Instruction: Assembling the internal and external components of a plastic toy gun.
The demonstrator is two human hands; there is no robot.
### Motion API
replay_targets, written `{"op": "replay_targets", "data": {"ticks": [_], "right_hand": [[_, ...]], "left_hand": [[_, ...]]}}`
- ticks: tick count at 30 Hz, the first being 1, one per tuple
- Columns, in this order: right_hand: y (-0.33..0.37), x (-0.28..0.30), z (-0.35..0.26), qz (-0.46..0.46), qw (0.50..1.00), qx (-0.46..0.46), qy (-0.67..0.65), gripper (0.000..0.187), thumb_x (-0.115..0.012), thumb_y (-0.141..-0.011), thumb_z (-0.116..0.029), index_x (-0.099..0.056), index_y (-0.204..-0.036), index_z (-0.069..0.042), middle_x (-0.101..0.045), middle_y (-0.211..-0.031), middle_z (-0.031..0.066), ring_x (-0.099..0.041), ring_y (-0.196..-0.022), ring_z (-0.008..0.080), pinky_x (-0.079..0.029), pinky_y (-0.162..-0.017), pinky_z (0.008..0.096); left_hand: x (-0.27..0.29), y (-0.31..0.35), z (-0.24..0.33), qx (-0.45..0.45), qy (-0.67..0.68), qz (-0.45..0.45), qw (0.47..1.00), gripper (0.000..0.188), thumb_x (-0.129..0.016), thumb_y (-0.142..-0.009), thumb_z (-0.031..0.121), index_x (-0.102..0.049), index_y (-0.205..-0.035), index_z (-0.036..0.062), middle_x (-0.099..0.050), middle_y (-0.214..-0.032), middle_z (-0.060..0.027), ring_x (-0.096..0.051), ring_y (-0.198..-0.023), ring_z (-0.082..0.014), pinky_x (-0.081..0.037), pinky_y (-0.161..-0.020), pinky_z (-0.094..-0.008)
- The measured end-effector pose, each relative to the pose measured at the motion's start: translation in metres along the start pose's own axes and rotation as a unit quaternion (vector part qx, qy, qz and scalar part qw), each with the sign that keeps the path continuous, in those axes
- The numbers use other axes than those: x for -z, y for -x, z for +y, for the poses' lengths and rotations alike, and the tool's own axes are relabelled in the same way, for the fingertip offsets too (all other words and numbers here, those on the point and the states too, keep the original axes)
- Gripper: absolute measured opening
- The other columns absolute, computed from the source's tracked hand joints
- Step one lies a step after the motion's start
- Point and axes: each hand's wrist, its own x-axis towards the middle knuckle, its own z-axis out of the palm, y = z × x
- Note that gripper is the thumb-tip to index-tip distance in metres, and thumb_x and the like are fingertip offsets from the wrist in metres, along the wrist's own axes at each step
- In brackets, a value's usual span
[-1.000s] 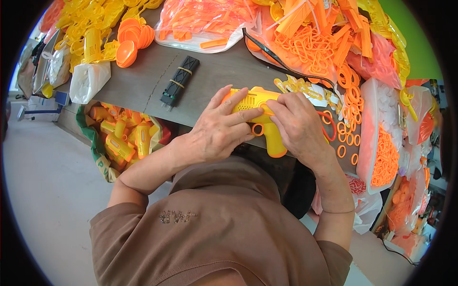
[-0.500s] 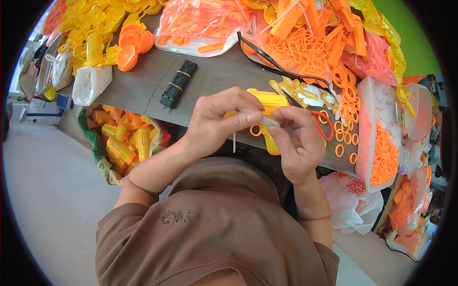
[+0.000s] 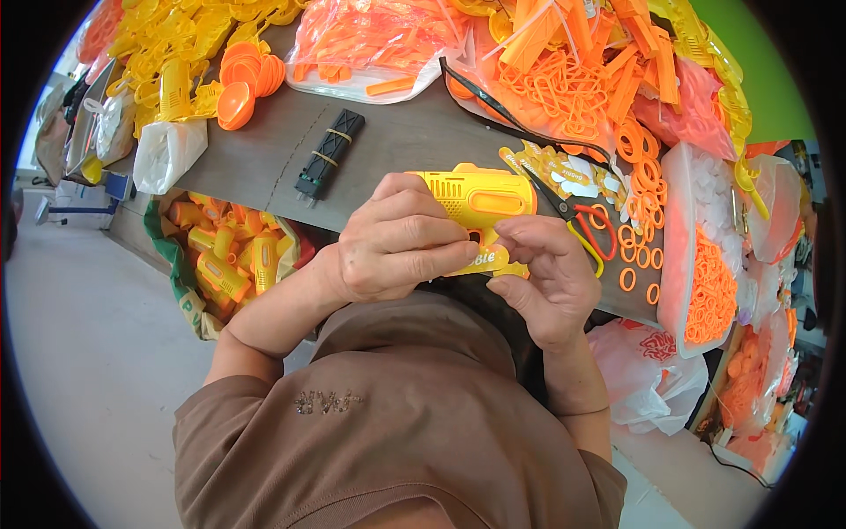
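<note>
A small yellow printed sticker is held between my two hands. My left hand is closed, its thumb and fingers gripping the sticker's left end. Bent fingers and the thumb of my right hand are at the sticker's right end. Just beyond them lies a yellow plastic toy-gun body near the table's front edge, its left end and handle partly covered by my left hand and the sticker. To its right are scissors with red and yellow handles, next to a pile of similar stickers.
A black slatted part with rubber bands lies left on the table. Orange rings and a bin of small parts stand right. Bagged orange pieces line the back. Below left is a bag of yellow toy bodies.
The sticker has turned from its pale side to its yellow printed face and moved lower. My left hand has turned over and come down, uncovering more of the toy gun.
</note>
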Motion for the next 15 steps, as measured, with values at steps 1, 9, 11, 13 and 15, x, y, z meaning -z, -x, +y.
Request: {"op": "replay_targets", "data": {"ticks": [1, 9, 11, 13, 15], "right_hand": [[0.0, 0.0, 0.0, 0.0, 1.0, 0.0, 0.0, 0.043, -0.07, -0.076, 0.005, -0.049, -0.114, 0.005, -0.058, -0.106, 0.0171, -0.058, -0.097, 0.0199, -0.05, -0.082, 0.0312], [-0.003, 0.008, -0.002, -0.046, 0.995, 0.029, 0.089, 0.031, -0.068, -0.075, 0.008, -0.056, -0.103, 0.004, -0.06, -0.105, 0.0175, -0.058, -0.098, 0.0219, -0.048, -0.085, 0.0314], [-0.003, 0.012, -0.005, -0.045, 0.987, 0.052, 0.146, 0.03, -0.067, -0.075, 0.009, -0.057, -0.102, 0.004, -0.06, -0.104, 0.0167, -0.058, -0.097, 0.0215, -0.047, -0.084, 0.0313], [-0.002, 0.023, -0.003, -0.043, 0.975, 0.074, 0.203, 0.029, -0.066, -0.075, 0.01, -0.057, -0.101, 0.004, -0.061, -0.103, 0.0159, -0.059, -0.096, 0.021, -0.047, -0.084, 0.0312], [-0.002, 0.047, 0.008, 0.033, 0.941, 0.108, 0.32, 0.032, -0.064, -0.074, 0.012, -0.057, -0.104, 0.003, -0.06, -0.102, 0.0133, -0.058, -0.094, 0.02, -0.046, -0.085, 0.0303]], "left_hand": [[0.0, 0.0, 0.0, 0.0, 0.0, 0.0, 1.0, 0.027, -0.065, -0.064, 0.01, -0.07, -0.09, 0.0059, -0.063, -0.083, -0.0026, -0.057, -0.07, -0.0181, -0.044, -0.071, -0.0338], [-0.001, 0.002, -0.003, -0.014, 0.018, -0.023, 0.999, 0.028, -0.071, -0.071, 0.011, -0.068, -0.098, 0.0064, -0.065, -0.091, -0.0046, -0.059, -0.077, -0.0204, -0.045, -0.071, -0.0361], [-0.003, 0.002, -0.005, -0.002, -0.001, -0.029, 1.0, 0.031, -0.072, -0.07, 0.013, -0.067, -0.1, 0.0062, -0.065, -0.095, -0.0058, -0.059, -0.08, -0.0227, -0.045, -0.073, -0.0377], [-0.005, 0.002, -0.009, 0.009, -0.019, -0.036, 0.999, 0.034, -0.072, -0.07, 0.015, -0.066, -0.103, 0.0059, -0.064, -0.099, -0.007, -0.059, -0.084, -0.0249, -0.045, -0.076, -0.0394], [-0.009, 0.005, -0.016, 0.114, -0.052, -0.036, 0.992, 0.04, -0.071, -0.068, 0.018, -0.064, -0.105, 0.0064, -0.062, -0.104, -0.0082, -0.057, -0.092, -0.0272, -0.042, -0.081, -0.0409]]}}
